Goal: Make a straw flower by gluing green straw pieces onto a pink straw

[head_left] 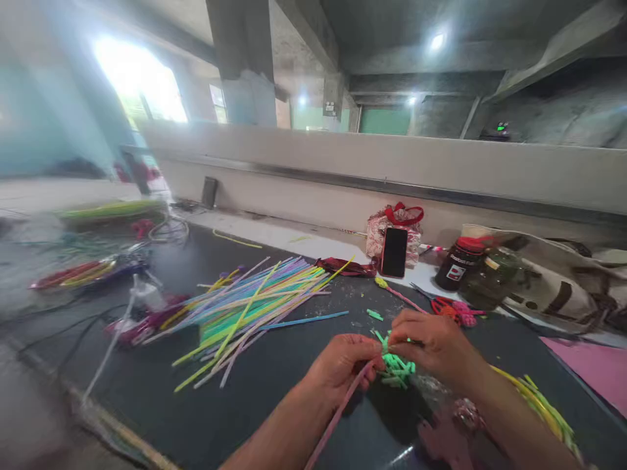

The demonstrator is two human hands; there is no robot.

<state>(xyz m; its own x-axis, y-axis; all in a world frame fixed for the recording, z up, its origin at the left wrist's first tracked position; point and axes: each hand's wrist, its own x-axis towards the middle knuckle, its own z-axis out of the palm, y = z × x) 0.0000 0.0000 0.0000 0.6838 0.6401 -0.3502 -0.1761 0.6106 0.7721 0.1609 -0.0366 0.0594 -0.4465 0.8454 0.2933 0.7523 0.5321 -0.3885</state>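
My left hand (349,363) is closed around a long pink pipe cleaner (337,418), whose tail runs down toward the bottom edge. Close beside it, my right hand (430,341) has its fingertips pinched together; what sits between them is hidden. The two hands' fingertips nearly meet at the top end of the pink stem. Just behind and below them lies a heap of short green pipe cleaner pieces (399,372) on the dark table (274,418). One loose green piece (375,314) lies farther back.
Many colored pipe cleaners (259,300) spread to the left. Behind stand a phone (394,252), a patterned bag (377,235), a dark bottle (458,264) and a cloth bag (553,281). Red-handled scissors (445,311) lie beyond my right hand; yellow-green stems (543,405) lie right.
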